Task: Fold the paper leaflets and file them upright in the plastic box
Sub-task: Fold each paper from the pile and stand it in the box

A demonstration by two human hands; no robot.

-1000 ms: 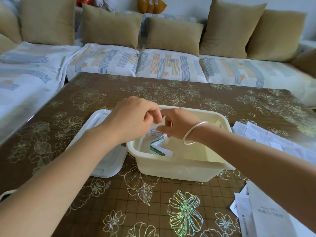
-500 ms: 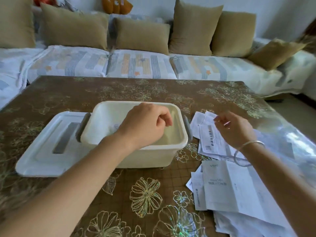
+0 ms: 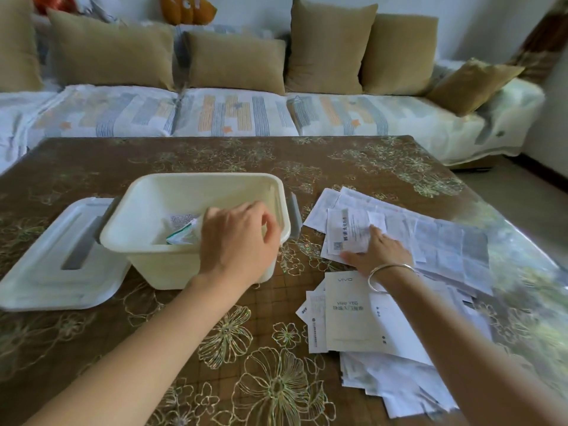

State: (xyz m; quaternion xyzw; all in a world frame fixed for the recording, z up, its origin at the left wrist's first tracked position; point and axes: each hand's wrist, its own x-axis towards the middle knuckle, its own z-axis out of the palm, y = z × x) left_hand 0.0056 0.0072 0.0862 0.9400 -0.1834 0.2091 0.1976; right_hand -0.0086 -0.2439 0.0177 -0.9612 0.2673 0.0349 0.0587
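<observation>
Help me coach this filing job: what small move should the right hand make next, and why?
Probably pinch and lift the white printed leaflet with the QR code under the right hand; its fingers lie flat on it, not yet gripping, and the cream plastic box beside it has plenty of room.

Bright, soft daylight, strongest from right. Broad white glare washes glossy table [image 3: 522, 259] along right edge; foil flower print [image 3: 302, 249] glints iridescent near plastic box [image 3: 172, 272]. Shadows faint, diffuse, thin dark rim under box. Wide-angle bowing curves sofa [image 3: 233, 115] front and table edges. Leaflets [image 3: 445, 241] slightly smeared, small print unreadable; frame corners soft.
</observation>
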